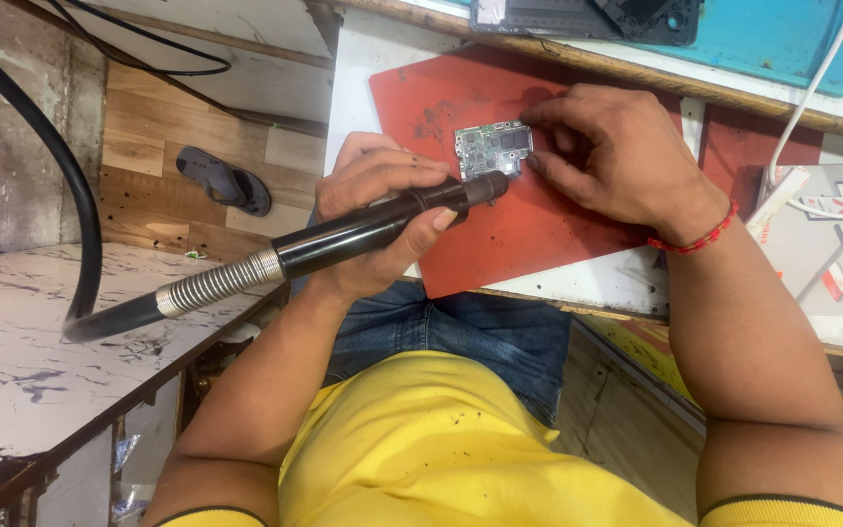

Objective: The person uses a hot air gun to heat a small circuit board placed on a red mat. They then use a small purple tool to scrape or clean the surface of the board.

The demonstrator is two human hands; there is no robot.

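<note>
My left hand [375,220] grips a black hot-air wand [363,234] with a ribbed metal collar and a thick black hose. Its nozzle tip points at the lower edge of a small green circuit board [492,149]. The board lies on a red work mat [500,224] on the bench. My right hand [617,156], with a red thread band at the wrist, rests on the mat, and its fingertips pinch the board's right edge. Both hands are close together over the mat.
A blue mat [782,39] holding a dark phone frame [587,18] lies at the far edge. White cables [812,93] and a printed box [831,254] sit at the right. A marble-patterned shelf [41,342] is at the left, with a sandal [221,181] on the floor.
</note>
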